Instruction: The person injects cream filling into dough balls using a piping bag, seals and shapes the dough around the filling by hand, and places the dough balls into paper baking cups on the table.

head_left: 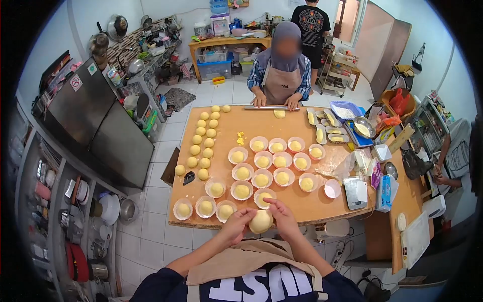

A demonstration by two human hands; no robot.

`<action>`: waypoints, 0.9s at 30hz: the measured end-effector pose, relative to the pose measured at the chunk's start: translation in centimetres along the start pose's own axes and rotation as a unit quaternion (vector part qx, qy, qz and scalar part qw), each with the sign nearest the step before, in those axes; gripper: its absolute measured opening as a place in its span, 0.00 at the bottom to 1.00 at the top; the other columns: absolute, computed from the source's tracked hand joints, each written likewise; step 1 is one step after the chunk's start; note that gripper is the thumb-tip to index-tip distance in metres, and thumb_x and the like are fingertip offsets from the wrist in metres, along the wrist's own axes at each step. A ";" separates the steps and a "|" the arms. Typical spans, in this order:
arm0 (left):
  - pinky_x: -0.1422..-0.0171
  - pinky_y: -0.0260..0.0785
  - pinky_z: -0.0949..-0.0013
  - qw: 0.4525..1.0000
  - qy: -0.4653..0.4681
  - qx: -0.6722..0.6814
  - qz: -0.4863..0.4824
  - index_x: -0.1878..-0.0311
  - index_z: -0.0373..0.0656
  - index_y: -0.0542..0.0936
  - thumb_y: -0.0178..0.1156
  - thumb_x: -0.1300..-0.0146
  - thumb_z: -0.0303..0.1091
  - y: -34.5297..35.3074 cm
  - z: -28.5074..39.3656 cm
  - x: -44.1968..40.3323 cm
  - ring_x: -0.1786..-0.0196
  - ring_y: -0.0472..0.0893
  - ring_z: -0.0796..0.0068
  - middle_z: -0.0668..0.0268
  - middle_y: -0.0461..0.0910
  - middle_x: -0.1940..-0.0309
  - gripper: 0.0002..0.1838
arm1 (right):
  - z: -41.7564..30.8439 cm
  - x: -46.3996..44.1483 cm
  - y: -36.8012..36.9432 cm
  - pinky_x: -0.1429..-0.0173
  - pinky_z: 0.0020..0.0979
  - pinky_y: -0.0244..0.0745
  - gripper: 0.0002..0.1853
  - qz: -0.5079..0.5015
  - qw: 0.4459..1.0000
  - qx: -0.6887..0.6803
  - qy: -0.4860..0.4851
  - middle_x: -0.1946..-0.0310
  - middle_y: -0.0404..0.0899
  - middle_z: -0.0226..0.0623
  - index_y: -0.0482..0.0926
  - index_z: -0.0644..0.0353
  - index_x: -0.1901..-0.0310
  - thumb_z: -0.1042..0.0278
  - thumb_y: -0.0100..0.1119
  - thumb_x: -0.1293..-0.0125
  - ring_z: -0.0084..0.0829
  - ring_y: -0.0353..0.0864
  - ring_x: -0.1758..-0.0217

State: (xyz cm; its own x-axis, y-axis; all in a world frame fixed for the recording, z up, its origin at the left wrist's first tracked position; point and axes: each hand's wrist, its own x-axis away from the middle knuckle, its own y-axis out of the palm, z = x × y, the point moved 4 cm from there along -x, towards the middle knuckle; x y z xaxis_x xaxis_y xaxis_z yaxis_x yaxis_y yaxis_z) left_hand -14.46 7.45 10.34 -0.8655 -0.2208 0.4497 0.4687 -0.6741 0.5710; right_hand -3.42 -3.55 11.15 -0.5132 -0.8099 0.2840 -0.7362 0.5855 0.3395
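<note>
Near the front edge of the wooden table (231, 126), my left hand (236, 225) and my right hand (283, 219) hold a pale dough ball (261, 221) between them, fingers pinched on its upper sides. Just beyond it, a paper cup (264, 198) holds a yellow ball. Several more paper cups with yellow balls, such as one at the front left (183, 209), spread over the middle and front of the table. Rows of bare dough balls (195, 150) lie along the left side. An empty paper cup (332, 189) stands right of the filled ones.
Across the table a person (283, 75) has both hands on a metal rolling pin (271, 107), a dough piece (279, 114) beside it. Oval tins (337, 138), a metal bowl (364, 127) and a scale (356, 193) are at the right. Two other people stand farther off.
</note>
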 end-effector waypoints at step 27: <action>0.45 0.70 0.67 0.997 -0.012 -0.053 0.048 0.50 0.43 0.73 0.53 0.32 0.44 11.2 -5.1 -9.7 0.52 0.76 0.78 0.69 0.76 0.57 0.16 | -6.4 -2.5 -15.6 0.45 0.25 0.68 0.16 -0.238 0.958 0.123 0.098 0.53 0.75 0.30 0.69 0.60 0.43 0.66 0.50 0.30 0.20 0.72 0.49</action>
State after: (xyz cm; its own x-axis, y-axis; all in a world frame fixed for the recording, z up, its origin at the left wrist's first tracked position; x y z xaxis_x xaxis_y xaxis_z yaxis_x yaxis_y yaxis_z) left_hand -1.69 -1.57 8.86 -0.8123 -0.2712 0.5164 0.5268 -0.7211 0.4499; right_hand 12.20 -10.44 10.82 -0.0175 -0.9470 0.3208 -0.9604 0.1052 0.2581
